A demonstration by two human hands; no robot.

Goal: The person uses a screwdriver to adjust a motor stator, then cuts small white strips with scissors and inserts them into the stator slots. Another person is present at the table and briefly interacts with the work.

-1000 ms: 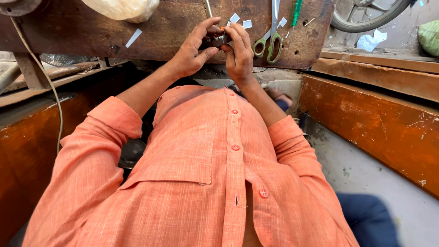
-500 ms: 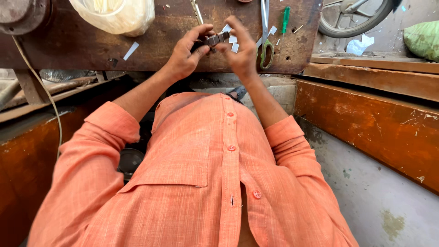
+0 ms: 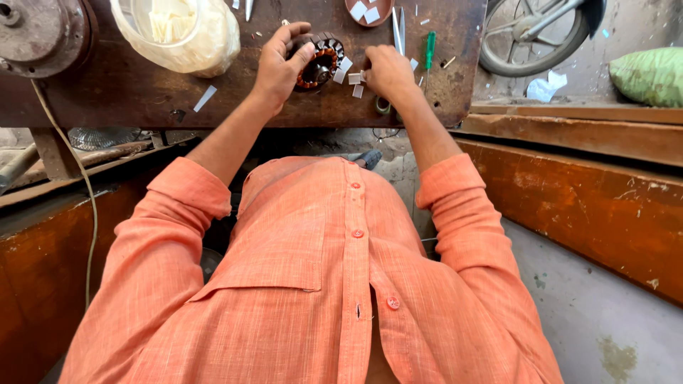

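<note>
A round motor stator (image 3: 321, 60) with copper windings and dark slotted teeth stands on the dark wooden workbench (image 3: 128, 99). My left hand (image 3: 279, 62) grips its left side. My right hand (image 3: 385, 71) rests on the bench just right of it, fingers curled over small white paper slips (image 3: 353, 78); whether it pinches one I cannot tell. Orange shirt sleeves cover both arms to the elbow.
A plastic bag of white strips (image 3: 178, 32) sits at the bench's left, a grey metal machine (image 3: 35, 32) beyond it. Scissors (image 3: 397, 28), a green screwdriver (image 3: 430, 48) and a small brown dish of slips (image 3: 368, 10) lie right. A wheel (image 3: 530, 35) and orange wooden ledge (image 3: 569, 185) stand right.
The view has tilted so the bench sits farther up. My hands moved apart: the left stays on the stator, the right dropped onto the paper slips beside it.
</note>
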